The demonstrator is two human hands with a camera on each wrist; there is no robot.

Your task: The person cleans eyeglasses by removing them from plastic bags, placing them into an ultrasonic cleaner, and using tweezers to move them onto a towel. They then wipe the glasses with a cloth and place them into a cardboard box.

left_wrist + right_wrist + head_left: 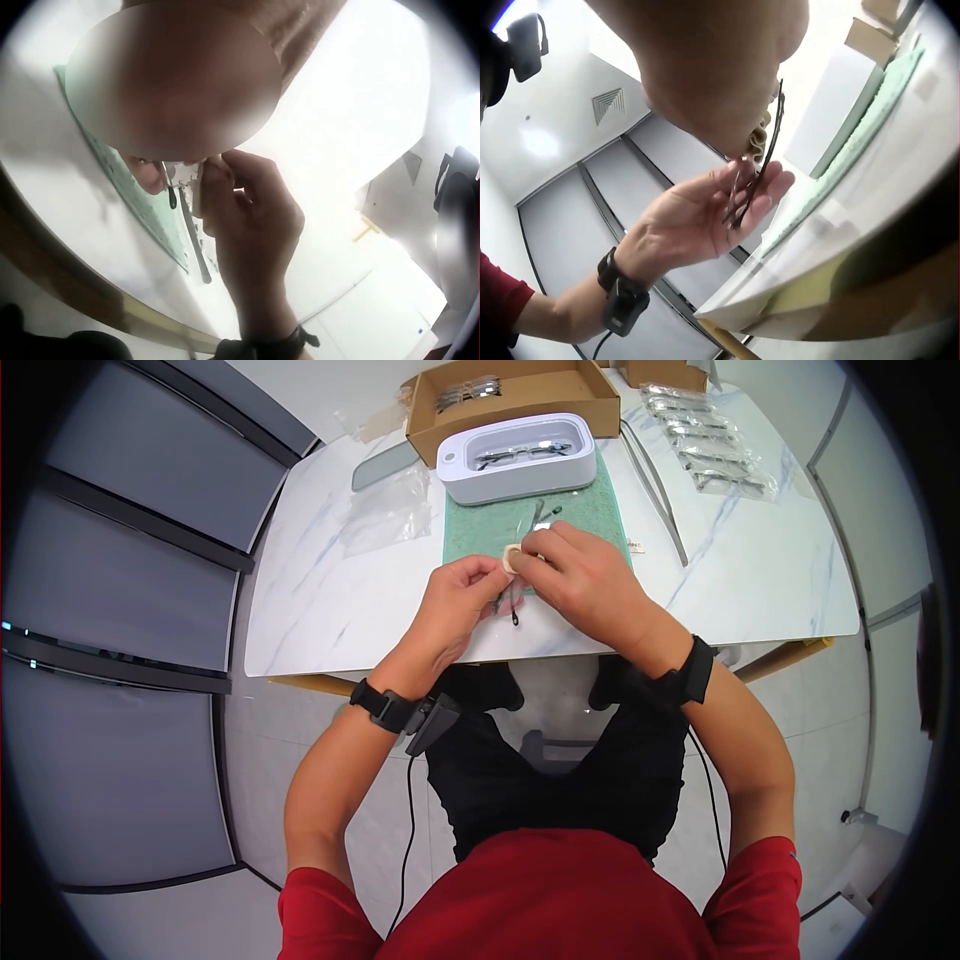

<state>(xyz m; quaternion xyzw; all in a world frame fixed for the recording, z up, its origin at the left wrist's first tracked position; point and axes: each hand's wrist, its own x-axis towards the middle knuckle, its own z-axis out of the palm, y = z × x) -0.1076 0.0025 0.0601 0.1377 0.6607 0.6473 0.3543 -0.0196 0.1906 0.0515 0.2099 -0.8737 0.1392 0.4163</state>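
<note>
Over the front of a green towel (470, 532), both hands meet at a pair of eyeglasses (771, 142) with thin dark temples. My left hand (462, 600) pinches the glasses between thumb and fingers, and one temple tip hangs below it. From the right, my right hand (585, 575) grips a small beige cloth (510, 558) against the lens area. In the right wrist view the cloth is bunched in folds beside the temples. The lenses are mostly hidden behind the fingers.
A white ultrasonic cleaner (520, 488) with glasses (520, 456) in its basin stands on the towel's back part. Behind is a cardboard box (560, 415). Bagged glasses (710, 445) and long grey tweezers (655, 495) lie right; plastic bags (390, 510) and a grey flat piece (385, 465) left.
</note>
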